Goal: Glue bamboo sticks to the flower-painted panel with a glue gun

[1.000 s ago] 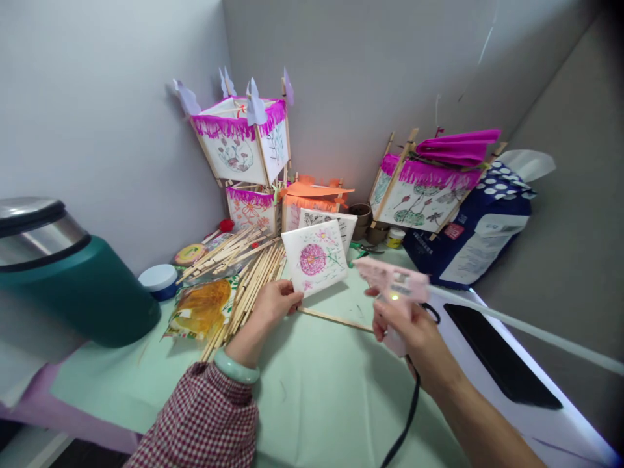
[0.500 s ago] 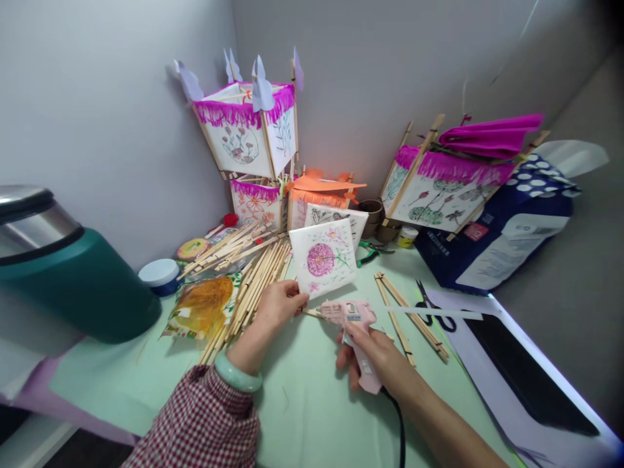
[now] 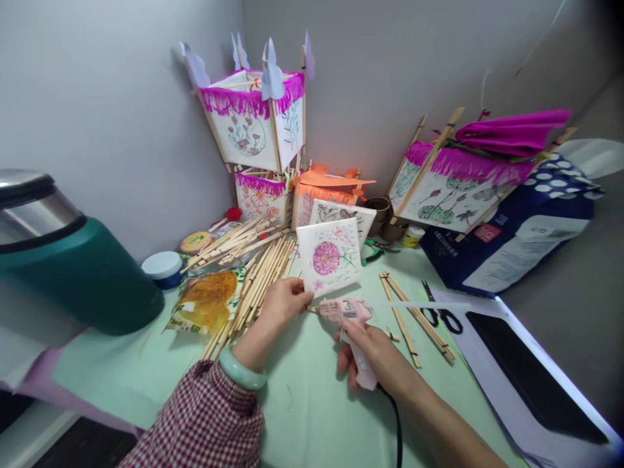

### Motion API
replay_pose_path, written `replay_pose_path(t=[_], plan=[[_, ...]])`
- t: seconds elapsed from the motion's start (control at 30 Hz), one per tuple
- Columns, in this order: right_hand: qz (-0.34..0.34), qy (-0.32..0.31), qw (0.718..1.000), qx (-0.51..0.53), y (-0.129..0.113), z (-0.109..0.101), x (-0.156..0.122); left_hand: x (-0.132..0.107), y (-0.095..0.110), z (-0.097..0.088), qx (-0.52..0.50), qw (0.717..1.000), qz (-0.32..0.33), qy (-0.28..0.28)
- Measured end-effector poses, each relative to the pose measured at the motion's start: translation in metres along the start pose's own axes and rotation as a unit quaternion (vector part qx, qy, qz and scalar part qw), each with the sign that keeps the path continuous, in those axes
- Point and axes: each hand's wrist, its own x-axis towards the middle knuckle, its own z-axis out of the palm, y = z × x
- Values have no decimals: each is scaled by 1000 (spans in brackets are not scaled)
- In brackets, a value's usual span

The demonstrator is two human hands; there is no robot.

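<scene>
My left hand point(image 3: 283, 302) is closed, pinching what looks like the end of a thin wooden stick point(image 3: 392, 336), which runs behind the glue gun and shows again on its right. At its fingertips is the lower left corner of a white panel point(image 3: 331, 260) with a pink flower drawing, tilted upright. My right hand point(image 3: 363, 354) wraps round the handle of a pale pink glue gun point(image 3: 348, 312), its nozzle pointing left, close to my left fingertips. A translucent glue stick point(image 3: 419, 304) juts from the gun's rear. The gun's nozzle tip is hard to make out.
Bundled wooden sticks point(image 3: 266, 286) and a snack packet point(image 3: 207, 299) lie left, near a green bottle point(image 3: 97, 279). Paper lanterns point(image 3: 246, 140) stand behind. Right are more sticks point(image 3: 424, 322), scissors point(image 3: 441, 315), a black tablet point(image 3: 536, 377) and a blue bag point(image 3: 507, 240).
The view has shifted slightly, so the background sits a little further right and higher. Both hands keep nearly the same places, with the gun still close to my left fingertips.
</scene>
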Motion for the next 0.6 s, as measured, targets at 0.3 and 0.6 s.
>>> replay_pose_path(t=[0.3, 0.6], plan=[[-2, 23, 1000, 2, 5, -10, -5, -2, 2, -3, -4, 1000, 10, -14], [0, 5, 1000, -13, 2, -3, -6, -2, 2, -1, -6, 1000, 5, -6]])
